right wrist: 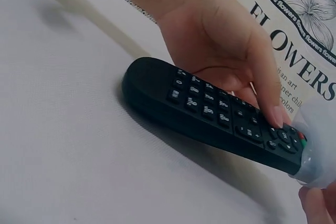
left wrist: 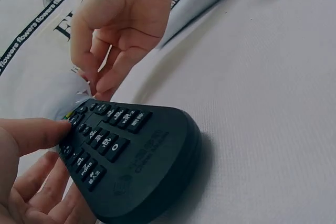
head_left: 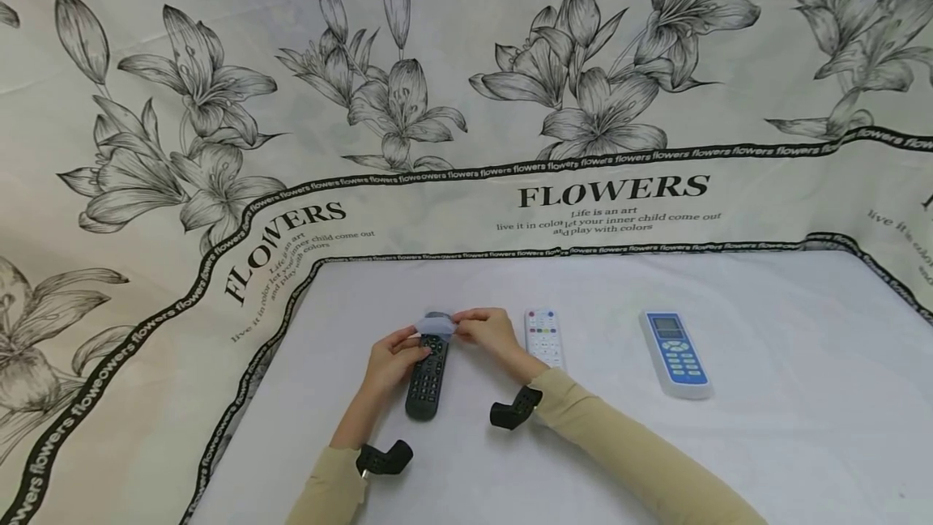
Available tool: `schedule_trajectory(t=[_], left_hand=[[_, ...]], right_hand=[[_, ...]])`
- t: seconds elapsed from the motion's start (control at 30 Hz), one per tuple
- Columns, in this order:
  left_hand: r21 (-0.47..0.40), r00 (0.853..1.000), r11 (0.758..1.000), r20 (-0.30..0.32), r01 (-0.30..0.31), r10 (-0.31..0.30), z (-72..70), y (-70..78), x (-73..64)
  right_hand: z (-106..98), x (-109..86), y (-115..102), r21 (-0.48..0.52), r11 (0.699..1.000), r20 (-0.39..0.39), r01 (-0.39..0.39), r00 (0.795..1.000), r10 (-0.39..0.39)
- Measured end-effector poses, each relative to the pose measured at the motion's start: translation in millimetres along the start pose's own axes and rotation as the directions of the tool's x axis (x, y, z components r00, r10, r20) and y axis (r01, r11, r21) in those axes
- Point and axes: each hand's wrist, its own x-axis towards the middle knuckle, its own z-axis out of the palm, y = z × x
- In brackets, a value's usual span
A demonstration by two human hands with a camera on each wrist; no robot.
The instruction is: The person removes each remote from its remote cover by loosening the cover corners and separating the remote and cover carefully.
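Observation:
A black remote control (head_left: 425, 387) lies at a slant on the table, its far end inside a thin translucent plastic sleeve (head_left: 436, 326). My left hand (head_left: 389, 361) grips the remote from the left side; in the left wrist view its thumb (left wrist: 37, 136) presses on the buttons. At the far right edge of the remote, my right hand (head_left: 490, 332) pinches the bunched sleeve. The right wrist view shows the sleeve (right wrist: 317, 142) round the end of the remote (right wrist: 173, 103), with only a few fingers (right wrist: 316, 205) of my right hand in the corner.
A white remote control (head_left: 543, 335) with coloured buttons lies just right of my right hand, partly behind the wrist. Farther right is a blue and white remote control (head_left: 675, 355) with a small screen. Flower-printed cloth (head_left: 408, 217) hangs behind the white table (head_left: 787, 395).

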Motion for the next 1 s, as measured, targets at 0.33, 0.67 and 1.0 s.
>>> schedule_trajectory(t=[0.33, 0.67, 1.0], left_hand=[[0.031, 0.999, 0.999, 0.017, 0.03, -0.03, 0.8, -3.7, 1.3], [0.044, 0.998, 0.999, 0.054, 0.022, -0.025, 3.5, -3.4, -0.4], [0.098, 0.997, 0.994, 0.057, -0.047, 0.041, 6.8, -2.2, -4.4]], right_hand=[[-3, 6.9, -3, 0.156, 0.975, 0.035, -0.156, 0.988, 0.153], [-6, 13.8, -8, 0.154, 0.956, 0.089, -0.251, 0.967, 0.24], [-8, 19.3, -13, 0.046, 0.978, 0.055, -0.201, 0.979, 0.199]])
